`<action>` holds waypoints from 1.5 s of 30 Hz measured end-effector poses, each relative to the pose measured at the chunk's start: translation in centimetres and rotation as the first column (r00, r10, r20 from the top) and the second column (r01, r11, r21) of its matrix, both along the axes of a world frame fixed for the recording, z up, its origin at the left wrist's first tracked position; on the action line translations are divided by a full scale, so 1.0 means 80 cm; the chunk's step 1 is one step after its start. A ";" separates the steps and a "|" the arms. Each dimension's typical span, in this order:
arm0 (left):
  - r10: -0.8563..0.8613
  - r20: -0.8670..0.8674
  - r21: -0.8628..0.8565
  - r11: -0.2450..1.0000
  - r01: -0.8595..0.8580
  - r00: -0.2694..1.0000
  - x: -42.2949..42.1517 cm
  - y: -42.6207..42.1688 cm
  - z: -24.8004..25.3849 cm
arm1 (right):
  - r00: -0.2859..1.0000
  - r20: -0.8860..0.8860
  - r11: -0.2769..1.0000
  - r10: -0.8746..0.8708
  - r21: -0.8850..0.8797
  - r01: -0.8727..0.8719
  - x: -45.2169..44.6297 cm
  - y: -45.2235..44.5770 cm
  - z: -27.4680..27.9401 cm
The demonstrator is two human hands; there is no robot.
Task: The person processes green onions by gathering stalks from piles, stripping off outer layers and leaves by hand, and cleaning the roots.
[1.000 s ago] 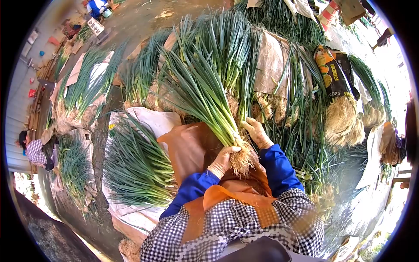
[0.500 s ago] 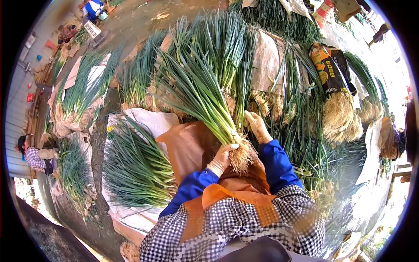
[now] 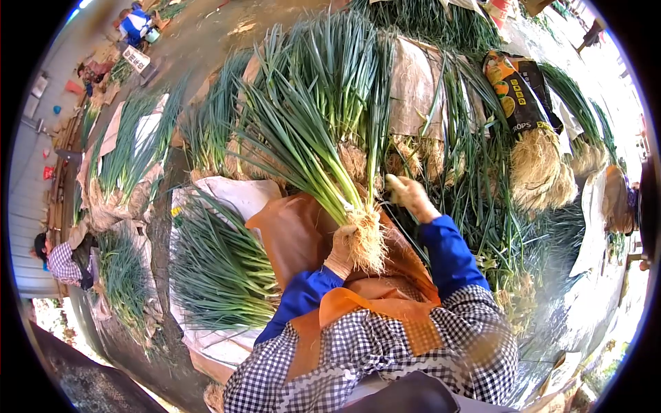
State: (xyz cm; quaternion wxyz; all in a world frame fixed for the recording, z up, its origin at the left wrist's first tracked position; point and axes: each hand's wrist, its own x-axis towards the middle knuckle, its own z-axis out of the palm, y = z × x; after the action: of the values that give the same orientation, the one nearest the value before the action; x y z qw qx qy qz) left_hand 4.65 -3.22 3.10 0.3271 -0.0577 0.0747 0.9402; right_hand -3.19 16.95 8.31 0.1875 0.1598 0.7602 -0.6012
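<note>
A bunch of green onions (image 3: pixel 329 168) leans up and left over an orange-brown apron (image 3: pixel 292 224), its pale roots hanging down. My left hand (image 3: pixel 341 253) is wrapped round the bunch just above the roots; the roots hide part of the fingers. To the right of the stems, my right hand (image 3: pixel 411 196) is raised apart from the bunch, fingers curled together and slightly blurred. Whether anything small is between those fingers cannot be made out. Behind the bunch stand more green onions (image 3: pixel 344 89) with their roots down.
A pile of green onions (image 3: pixel 220 265) lies on pale sheeting at the left. A black and orange bag (image 3: pixel 515 96) covers more onions at the right. People (image 3: pixel 63 263) (image 3: pixel 135 26) are at the far left and upper left. A small sign (image 3: pixel 136 59) stands near the top left.
My left hand and the bunch have shifted slightly left, and the roots have swung across the hand. My right hand has moved away from the stems, its fingers now curled.
</note>
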 end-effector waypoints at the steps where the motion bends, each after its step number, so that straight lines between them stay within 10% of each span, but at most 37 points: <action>1: -0.016 -0.028 0.049 0.999 0.018 0.999 -0.004 0.002 -0.002 | 0.999 0.013 0.978 0.029 -0.208 -0.026 -0.010 -0.016 -0.010; 2: -0.020 -0.033 0.040 0.999 0.021 0.999 -0.004 -0.001 0.001 | 0.998 0.021 0.910 0.065 -0.411 -0.051 -0.021 -0.032 -0.032; 4: -0.024 0.109 -0.252 0.966 0.051 0.994 0.001 -0.010 0.027 | 0.942 -0.331 0.977 -0.047 -0.212 -0.026 -0.044 -0.061 -0.092; 6: 0.013 0.129 -0.260 0.965 0.021 0.992 0.000 -0.007 0.057 | 0.755 -0.579 0.847 0.309 0.529 0.059 -0.040 -0.069 -0.069; 8: 0.002 0.140 -0.267 0.963 0.035 0.990 0.003 -0.015 0.027 | 0.752 -0.528 0.733 0.394 0.674 0.089 -0.019 -0.072 -0.035; 12: 0.094 0.201 -0.241 0.969 -0.043 0.975 0.001 -0.008 0.011 | 0.756 -0.531 0.897 0.382 0.410 -0.165 0.055 -0.050 0.008; 16: 0.079 0.140 -0.117 0.991 -0.063 0.987 -0.003 -0.016 -0.008 | 0.994 -0.017 0.985 0.104 0.138 -0.101 0.111 0.064 0.031; 18: 0.024 0.110 -0.065 0.998 -0.016 0.994 -0.003 -0.017 -0.008 | 0.669 0.681 0.275 0.299 0.609 -0.744 0.084 0.131 -0.051; 19: 0.014 0.103 -0.063 0.998 -0.008 0.995 -0.005 -0.015 -0.004 | 0.574 0.652 0.075 0.496 0.626 -0.776 0.087 0.126 -0.036; 21: 0.039 0.020 -0.120 0.992 -0.036 0.999 -0.006 -0.010 0.014 | 0.901 0.107 0.592 0.420 0.720 -0.362 0.049 0.055 0.001; 22: 0.038 0.030 -0.127 0.991 -0.034 0.999 0.002 -0.010 0.017 | 0.907 -0.293 0.867 0.303 0.479 -0.135 0.036 0.033 -0.022; 23: 0.051 0.036 -0.127 0.991 -0.046 0.998 0.002 -0.010 0.020 | 0.987 -0.146 0.984 0.071 -0.153 -0.093 0.012 0.004 -0.017; 26: 0.089 0.016 -0.075 0.993 -0.087 0.996 -0.004 -0.004 0.038 | 0.989 0.085 0.606 -0.124 -0.783 0.143 -0.050 -0.060 -0.072; 29: 0.055 -0.028 0.004 0.998 -0.055 0.998 -0.003 -0.007 0.028 | 0.995 -0.097 0.081 0.032 -0.992 -0.099 -0.069 -0.100 -0.079; 32: 0.044 0.009 -0.071 0.997 -0.043 0.999 0.003 -0.013 0.026 | 0.988 -0.038 0.302 -0.147 -0.953 0.008 -0.071 -0.121 -0.088; 36: -0.005 0.011 -0.136 0.991 0.007 1.000 0.005 -0.017 0.016 | 0.912 0.090 0.602 -0.401 -0.724 0.336 -0.039 -0.113 -0.055; 40: 0.024 0.037 -0.148 0.989 -0.018 0.999 0.001 -0.010 -0.004 | 0.943 0.045 0.708 -0.331 -0.648 0.280 -0.004 -0.081 -0.111; 41: 0.073 0.055 -0.141 0.988 -0.064 0.996 0.002 -0.008 0.002 | 0.994 -0.103 0.987 -0.043 -0.160 0.026 0.019 -0.067 -0.077; 42: 0.075 0.058 -0.142 0.988 -0.066 0.995 0.001 -0.011 0.006 | 0.957 -0.073 0.890 0.282 0.391 -0.233 0.048 -0.053 -0.036; 44: 0.098 0.072 -0.103 0.991 -0.090 0.993 -0.001 -0.014 0.016 | 0.639 0.090 0.391 0.764 0.722 -0.570 0.088 0.022 -0.091; 45: 0.127 0.106 -0.128 0.985 -0.113 0.986 -0.001 -0.012 0.033 | 0.636 0.381 0.265 0.671 0.678 -0.686 0.090 0.053 -0.075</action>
State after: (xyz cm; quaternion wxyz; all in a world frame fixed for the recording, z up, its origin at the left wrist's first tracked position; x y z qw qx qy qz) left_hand 4.59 -4.19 5.71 0.2694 -0.1356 0.1092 0.9472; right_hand 4.02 21.23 2.29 0.3432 -0.1112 0.9301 -0.0690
